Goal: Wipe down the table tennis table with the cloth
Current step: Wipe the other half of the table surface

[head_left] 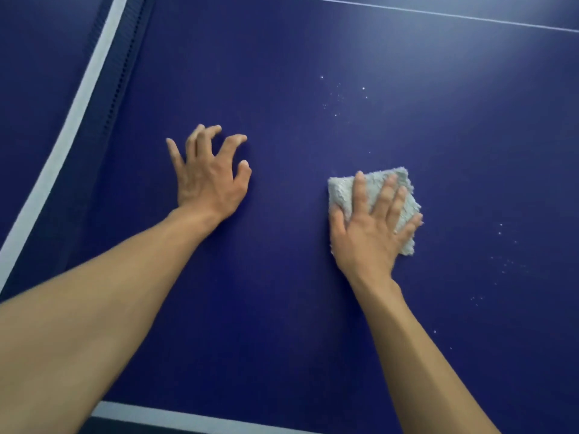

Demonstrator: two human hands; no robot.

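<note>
Table tennis table (282,324): blue, net (94,89) at upper left. No brand, label or writing was legible.

Left hand (208,173): fingers spread and arched, tips propped on the table, grasping nothing.

Right hand (372,233): fingers extended flat, pressing the cloth (343,191) onto the surface, not gripping it.

White specks (341,95) were noted beyond and right of the cloth.

Risk: the ungripped cloth could slip out, or the specks be scattered rather than collected.

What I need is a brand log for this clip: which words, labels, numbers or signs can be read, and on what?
None can be read.
The table carries only plain white lines.
The cloth under the right hand shows no label or print.
</note>
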